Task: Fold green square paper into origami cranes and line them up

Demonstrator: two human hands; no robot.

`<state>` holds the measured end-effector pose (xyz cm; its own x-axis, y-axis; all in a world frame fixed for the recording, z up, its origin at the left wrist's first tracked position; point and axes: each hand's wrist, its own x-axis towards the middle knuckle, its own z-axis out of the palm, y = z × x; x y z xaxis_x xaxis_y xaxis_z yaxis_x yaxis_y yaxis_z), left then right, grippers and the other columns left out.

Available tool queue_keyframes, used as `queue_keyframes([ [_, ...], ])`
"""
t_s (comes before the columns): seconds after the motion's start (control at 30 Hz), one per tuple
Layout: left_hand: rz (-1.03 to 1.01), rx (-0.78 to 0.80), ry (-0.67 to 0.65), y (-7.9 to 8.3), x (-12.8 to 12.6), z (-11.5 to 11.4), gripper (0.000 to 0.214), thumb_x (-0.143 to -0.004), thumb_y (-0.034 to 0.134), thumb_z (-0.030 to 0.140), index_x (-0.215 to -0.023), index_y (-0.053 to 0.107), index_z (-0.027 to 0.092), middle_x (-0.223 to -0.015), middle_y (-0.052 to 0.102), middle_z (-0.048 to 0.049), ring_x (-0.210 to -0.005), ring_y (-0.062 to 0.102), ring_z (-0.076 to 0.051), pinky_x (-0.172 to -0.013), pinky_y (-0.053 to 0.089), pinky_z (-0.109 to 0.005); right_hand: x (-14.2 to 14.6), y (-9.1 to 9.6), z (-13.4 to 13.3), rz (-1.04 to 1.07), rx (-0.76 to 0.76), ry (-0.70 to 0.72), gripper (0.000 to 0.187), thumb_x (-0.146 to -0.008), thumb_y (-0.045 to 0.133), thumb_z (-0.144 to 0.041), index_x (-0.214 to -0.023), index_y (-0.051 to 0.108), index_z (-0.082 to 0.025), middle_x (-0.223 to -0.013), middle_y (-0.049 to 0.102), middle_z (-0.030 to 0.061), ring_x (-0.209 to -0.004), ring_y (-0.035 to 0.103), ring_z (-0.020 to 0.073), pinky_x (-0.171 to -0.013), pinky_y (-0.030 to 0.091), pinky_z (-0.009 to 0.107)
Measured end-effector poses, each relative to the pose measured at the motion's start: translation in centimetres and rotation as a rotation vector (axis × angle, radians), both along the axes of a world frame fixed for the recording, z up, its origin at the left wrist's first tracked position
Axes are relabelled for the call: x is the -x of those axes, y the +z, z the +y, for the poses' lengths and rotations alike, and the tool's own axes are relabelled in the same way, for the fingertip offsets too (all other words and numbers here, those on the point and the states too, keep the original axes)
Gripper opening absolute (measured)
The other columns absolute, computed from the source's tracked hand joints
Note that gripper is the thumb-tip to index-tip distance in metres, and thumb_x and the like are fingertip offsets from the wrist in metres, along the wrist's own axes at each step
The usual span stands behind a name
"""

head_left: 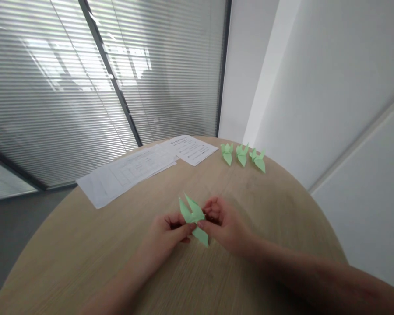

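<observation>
Between my two hands, above the wooden table, is a light green origami crane [195, 215], with two points up toward the far side and one point down toward me. My left hand [170, 229] pinches its left side, thumb on top near the middle. From the right, my right hand [221, 223] grips the other side, its thumb close to the left thumb and its other fingers curled behind the paper. Parts of the crane under the fingers are hidden. Farther back on the right stand three finished-looking green paper cranes [241, 155] in a row.
The round wooden table [144, 280] fills the lower view. Printed white sheets [131, 173] overlap along its far left edge, with another printed sheet [197, 151] beside them. Behind are a glass partition with blinds [177, 78] and a white wall [331, 87] on the right.
</observation>
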<state>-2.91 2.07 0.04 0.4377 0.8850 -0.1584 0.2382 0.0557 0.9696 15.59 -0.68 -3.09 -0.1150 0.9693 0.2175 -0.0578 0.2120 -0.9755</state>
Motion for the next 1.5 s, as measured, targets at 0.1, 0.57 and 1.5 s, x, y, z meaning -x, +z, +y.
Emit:
queue_keyframes([
  [0.1,0.013,-0.010,-0.018,0.0,0.0,-0.1,0.026,-0.073,0.077,0.043,-0.076,0.078,0.017,-0.070,0.071,-0.0045,-0.063,0.058,-0.016,-0.061,0.046,-0.026,-0.4,-0.3,0.5,-0.049,0.090,0.103,0.021,-0.080,0.074,-0.034,-0.090,0.059,-0.021,-0.071,0.063,-0.0037,-0.062,0.058,0.0118,-0.057,0.045,0.023],
  [0.57,0.019,-0.014,0.021,0.5,-0.1,-0.4,0.031,-0.074,0.073,0.044,-0.064,0.069,0.015,-0.058,0.060,-0.0003,-0.058,0.052,-0.013,-0.057,0.041,-0.024,-0.7,0.1,0.5,0.073,0.292,0.243,0.045,-0.074,0.079,-0.059,-0.083,0.067,-0.016,-0.079,0.069,0.0031,-0.070,0.061,0.0154,-0.071,0.048,0.030],
  [1.5,-0.076,-0.434,-0.022,1.2,2.1,0.5,0.007,-0.087,0.067,0.023,-0.086,0.063,0.018,-0.091,0.069,-0.0042,-0.082,0.065,-0.016,-0.069,0.053,-0.028,-1.9,-0.6,0.0,0.010,0.391,0.475,0.043,-0.074,0.081,-0.053,-0.094,0.072,-0.015,-0.081,0.068,0.0022,-0.071,0.062,0.0143,-0.068,0.048,0.026],
])
